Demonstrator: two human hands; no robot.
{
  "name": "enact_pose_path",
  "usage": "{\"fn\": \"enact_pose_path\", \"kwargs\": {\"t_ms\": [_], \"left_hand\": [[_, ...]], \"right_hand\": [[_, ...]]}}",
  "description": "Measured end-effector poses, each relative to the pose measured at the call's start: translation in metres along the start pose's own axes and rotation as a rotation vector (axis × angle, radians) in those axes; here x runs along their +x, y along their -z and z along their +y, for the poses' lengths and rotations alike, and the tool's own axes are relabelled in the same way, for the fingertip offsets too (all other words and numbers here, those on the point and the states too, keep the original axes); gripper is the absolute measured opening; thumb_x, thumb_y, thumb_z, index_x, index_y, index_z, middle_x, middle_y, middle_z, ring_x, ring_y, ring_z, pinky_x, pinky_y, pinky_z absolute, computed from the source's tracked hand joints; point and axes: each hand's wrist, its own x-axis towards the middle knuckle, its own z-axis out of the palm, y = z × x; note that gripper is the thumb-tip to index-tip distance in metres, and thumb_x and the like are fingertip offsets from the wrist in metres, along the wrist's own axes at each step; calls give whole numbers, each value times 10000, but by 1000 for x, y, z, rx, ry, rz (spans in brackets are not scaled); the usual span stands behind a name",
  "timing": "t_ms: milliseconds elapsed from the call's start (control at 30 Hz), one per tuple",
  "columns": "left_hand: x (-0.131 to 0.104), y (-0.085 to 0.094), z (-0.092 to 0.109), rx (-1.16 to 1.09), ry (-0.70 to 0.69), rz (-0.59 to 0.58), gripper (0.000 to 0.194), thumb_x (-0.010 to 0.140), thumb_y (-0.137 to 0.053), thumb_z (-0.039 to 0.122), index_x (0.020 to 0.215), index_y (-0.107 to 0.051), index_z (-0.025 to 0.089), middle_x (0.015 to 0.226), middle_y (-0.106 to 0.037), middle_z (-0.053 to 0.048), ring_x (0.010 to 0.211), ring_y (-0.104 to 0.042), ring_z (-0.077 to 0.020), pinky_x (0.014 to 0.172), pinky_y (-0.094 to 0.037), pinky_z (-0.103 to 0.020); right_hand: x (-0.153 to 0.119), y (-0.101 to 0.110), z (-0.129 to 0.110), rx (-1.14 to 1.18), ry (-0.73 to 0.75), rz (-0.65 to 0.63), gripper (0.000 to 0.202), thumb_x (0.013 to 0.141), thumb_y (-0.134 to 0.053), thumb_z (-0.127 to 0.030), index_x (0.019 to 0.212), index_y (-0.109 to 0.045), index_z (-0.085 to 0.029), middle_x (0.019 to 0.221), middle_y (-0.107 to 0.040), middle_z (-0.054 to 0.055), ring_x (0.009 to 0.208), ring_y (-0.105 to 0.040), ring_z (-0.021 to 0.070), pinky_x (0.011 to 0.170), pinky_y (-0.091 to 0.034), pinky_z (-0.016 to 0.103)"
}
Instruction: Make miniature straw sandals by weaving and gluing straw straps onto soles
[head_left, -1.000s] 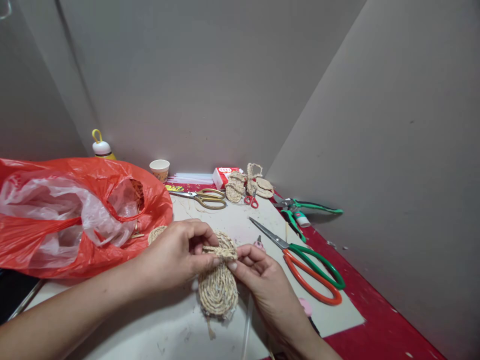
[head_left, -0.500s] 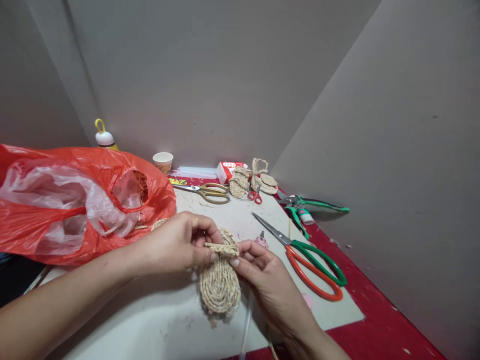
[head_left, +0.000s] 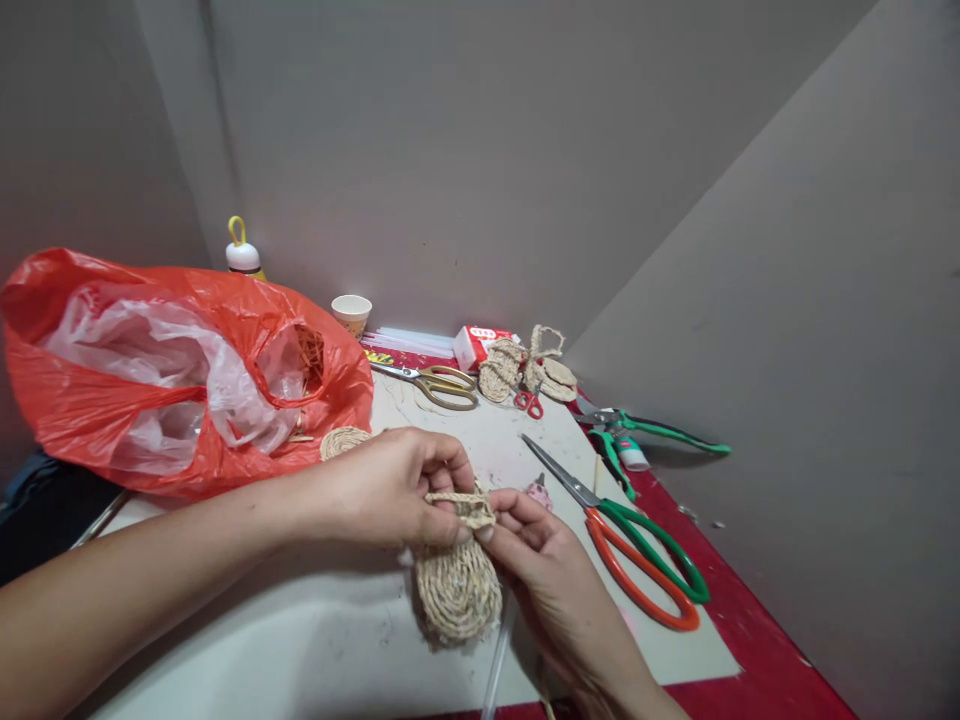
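A small sandal of coiled straw rope (head_left: 459,592) is between my two hands, its rounded end pointing toward me. Across its upper part runs a braided straw strap (head_left: 474,508). My left hand (head_left: 409,490) pinches the strap's left side with thumb and fingers. On the other side, my right hand (head_left: 536,550) grips the strap's right edge between thumb and forefinger. The sandal's far end is mostly hidden behind the strap and my left fingers. Beside my right hand lies a translucent glue stick (head_left: 496,655). A pink glue gun's nozzle end (head_left: 538,490) shows just beyond that hand.
Large scissors with green and orange handles (head_left: 637,545) lie at right, near green-handled pruning shears (head_left: 652,430). A red plastic bag (head_left: 337,390) fills the left. Farther back are brass-handled scissors (head_left: 446,387), a paper cup (head_left: 352,312), and straw pieces (head_left: 501,370). Grey panels enclose the table.
The camera view has shifted, so the scene sits farther right. My left thumb has moved across the strap toward my right thumb, and the strap's far edge stands up more.
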Motion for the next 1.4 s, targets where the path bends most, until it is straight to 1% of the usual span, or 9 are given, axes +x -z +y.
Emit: {"fn": "enact_pose_path", "kwargs": {"t_ms": [133, 267, 467, 567, 633, 700, 900, 1000, 1400], "left_hand": [[0, -3, -4, 22, -10, 27, 151, 694, -583, 103, 835, -617, 145, 597, -483, 73, 513, -417, -66, 477, -314, -184], [0, -4, -1, -50, -35, 14, 159, 700, -622, 141, 859, -630, 133, 616, -489, 64, 533, -416, -66, 489, -318, -181], [10, 10, -9, -11, -112, 282, 282, 749, -649, 284, 996, -609, 156, 691, -522, 42, 570, -436, -82, 535, -357, -207], [17, 18, -18, -64, -89, 117, 394, 721, -693, 318, 1074, -605, 167, 865, -592, -8, 701, -517, -114, 637, -414, -239], [20, 17, -22, -134, -62, -25, 384, 724, -689, 306, 1073, -612, 167, 844, -597, -1, 706, -520, -115, 646, -411, -236], [21, 11, -26, -178, -54, -77, 333, 736, -664, 267, 1049, -619, 164, 774, -582, 21, 666, -500, -105, 619, -395, -222], [16, -11, -27, -133, -94, 103, 212, 740, -575, 169, 947, -620, 157, 770, -589, 25, 689, -515, -115, 642, -412, -218], [13, -17, -26, -47, -152, 183, 195, 725, -536, 131, 893, -629, 166, 760, -587, 32, 700, -522, -119, 649, -413, -214], [8, -25, -21, 42, -170, 346, 247, 665, -479, 80, 841, -626, 173, 774, -633, 28, 745, -568, -132, 687, -418, -216]], "right_hand": [[-2, -2, 2, -62, 107, 85, 369, 660, -833, -270, 881, -540, -238, 698, -686, -30, 622, -597, 100, 597, -424, 175], [-3, -2, 3, -159, 198, 86, 292, 720, -789, -298, 845, -534, -234, 710, -646, -43, 667, -565, 90, 613, -404, 158], [-2, 4, 1, -52, 118, 56, 300, 712, -794, -274, 851, -532, -236, 722, -648, -39, 658, -554, 98, 629, -410, 188], [-2, 4, 1, -33, 122, 60, 295, 709, -796, -276, 847, -537, -239, 706, -645, -42, 645, -553, 98, 617, -406, 190], [-2, 3, 1, -64, 148, 61, 270, 720, -785, -290, 841, -550, -238, 704, -644, -41, 643, -554, 97, 608, -407, 185], [-3, 2, 1, -132, 199, 80, 236, 726, -775, -306, 834, -578, -234, 722, -647, -32, 666, -570, 108, 616, -425, 192], [-6, 0, -2, -553, 473, 246, 49, 744, -702, -218, 790, -700, -235, 777, -652, 19, 704, -590, 166, 607, -459, 249], [-9, 0, -4, -667, 579, 294, 95, 743, -682, -179, 761, -736, -255, 808, -675, 40, 786, -609, 205, 630, -471, 272], [-10, 6, -2, -399, 442, 286, 20, 718, -766, -277, 738, -767, -280, 777, -699, 21, 777, -620, 191, 721, -497, 298]]}}
